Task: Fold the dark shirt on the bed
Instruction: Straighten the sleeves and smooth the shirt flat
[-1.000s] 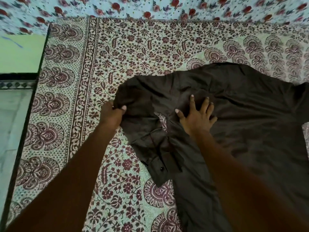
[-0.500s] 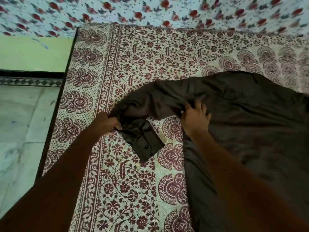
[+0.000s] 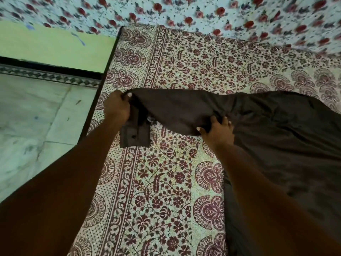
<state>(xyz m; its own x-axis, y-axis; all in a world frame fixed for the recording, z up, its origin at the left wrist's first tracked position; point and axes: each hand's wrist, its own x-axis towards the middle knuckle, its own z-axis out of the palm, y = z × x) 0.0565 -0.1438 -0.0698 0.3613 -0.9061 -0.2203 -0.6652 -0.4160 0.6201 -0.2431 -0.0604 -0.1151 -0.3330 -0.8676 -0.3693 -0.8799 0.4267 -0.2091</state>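
Both hands (image 3: 118, 108) (image 3: 218, 131) pinch shirt sleeve (image 3: 177, 108).

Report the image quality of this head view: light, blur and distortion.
Head view: dim, greenish light; the dark shirt shows little fold detail. The flowered cloth at the top is smeared by blur. Wide-angle bending curves the bed edge. Both forearms are near-black; the left hand and right hand stay readable.

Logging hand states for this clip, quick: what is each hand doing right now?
Left hand: grips the sleeve of the dark shirt near its cuff.
Right hand: grips the sleeve's lower edge near the shoulder.
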